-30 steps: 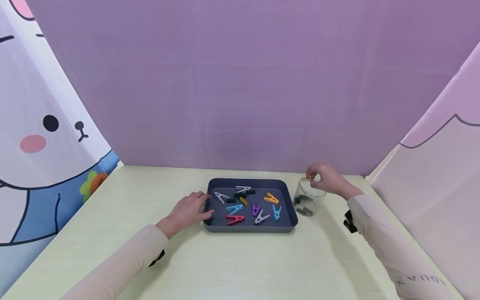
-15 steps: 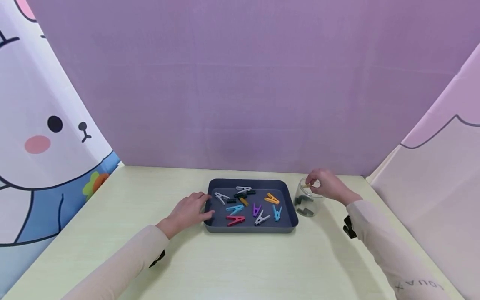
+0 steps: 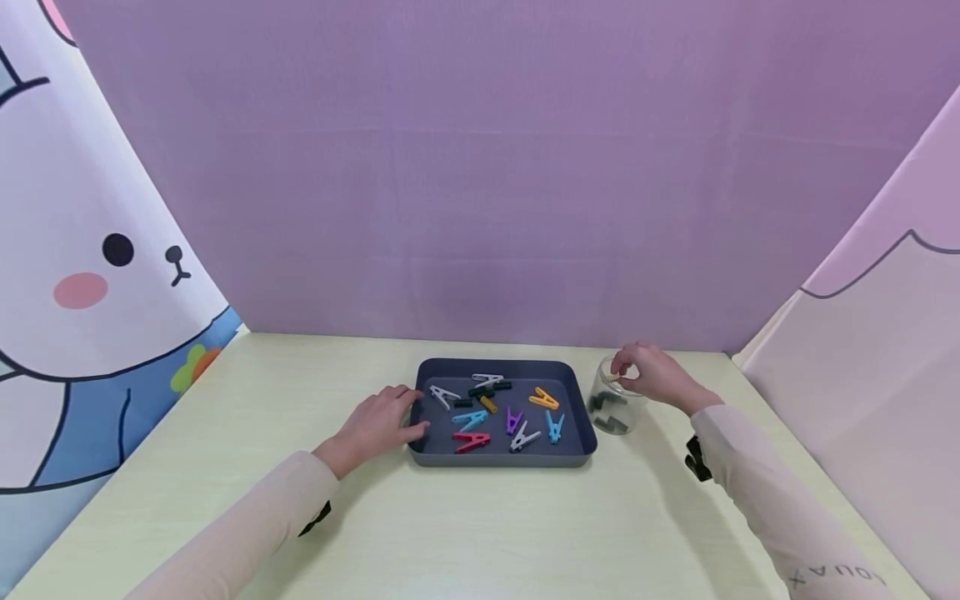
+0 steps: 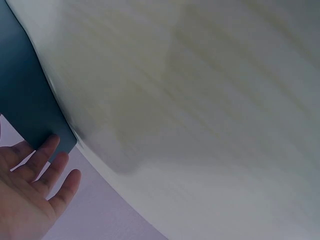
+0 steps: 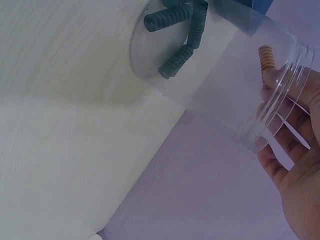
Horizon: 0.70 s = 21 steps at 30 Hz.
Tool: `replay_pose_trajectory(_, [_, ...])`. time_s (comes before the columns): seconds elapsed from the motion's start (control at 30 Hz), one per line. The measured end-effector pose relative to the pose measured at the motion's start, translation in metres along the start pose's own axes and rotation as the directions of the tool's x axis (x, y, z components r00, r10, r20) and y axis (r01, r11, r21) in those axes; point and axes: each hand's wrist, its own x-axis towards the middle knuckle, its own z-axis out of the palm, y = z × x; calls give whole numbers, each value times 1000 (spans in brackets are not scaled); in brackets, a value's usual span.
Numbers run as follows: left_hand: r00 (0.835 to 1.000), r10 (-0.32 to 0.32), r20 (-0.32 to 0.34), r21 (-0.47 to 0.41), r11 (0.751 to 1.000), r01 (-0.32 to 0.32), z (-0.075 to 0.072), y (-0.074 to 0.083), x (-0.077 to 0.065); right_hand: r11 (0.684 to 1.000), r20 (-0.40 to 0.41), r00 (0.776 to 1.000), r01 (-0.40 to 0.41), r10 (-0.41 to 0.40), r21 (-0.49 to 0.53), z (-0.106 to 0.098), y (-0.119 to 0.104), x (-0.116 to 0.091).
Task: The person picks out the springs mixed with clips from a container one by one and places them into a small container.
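My right hand [image 3: 656,379] is at the mouth of a clear jar [image 3: 621,408], pinching a yellow-orange coil spring [image 5: 267,57]. In the right wrist view the spring's end and the fingertips are inside the jar. Several dark green springs [image 5: 170,18] lie on its bottom. My left hand [image 3: 371,427] touches the left rim of a dark grey tray [image 3: 502,458], its fingers fairly straight along the wall in the left wrist view. On the tray are plastic clips, among them a red clip [image 3: 471,442] and a purple clip [image 3: 513,420], and several springs, including a golden spring [image 3: 488,404].
The jar stands just right of the tray on a pale wooden table [image 3: 480,533]. Behind the table hangs a purple cloth [image 3: 480,167]. A printed cartoon cloth [image 3: 90,358] stands at the left and a pale cloth [image 3: 885,400] at the right.
My right hand has lowered with the spring from above the jar's rim into its mouth. The left hand stays at the tray's edge, and the tray's contents look the same.
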Motion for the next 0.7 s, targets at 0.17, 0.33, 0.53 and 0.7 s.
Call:
replay_pose_trajectory(0.17, [1000,0,-2,-1,1000,0,0,0,0,1000,6,1000,-6,6,8,0,-1,0])
replay_pose_trajectory(0.33, [1000,2,-5,-2,1000,-2,0,0,0,1000,17,1000,-24,24,16,0,-1,-1])
replay_pose_trajectory(0.53, [1000,0,-3,-4,1000,0,0,0,-1,999,19,999,-32,31,23,1,0,-1])
replay_pose_trajectory(0.7, [1000,3,-4,-5,1000,-3,0,0,0,999,13,999,-29,29,19,1,1,0])
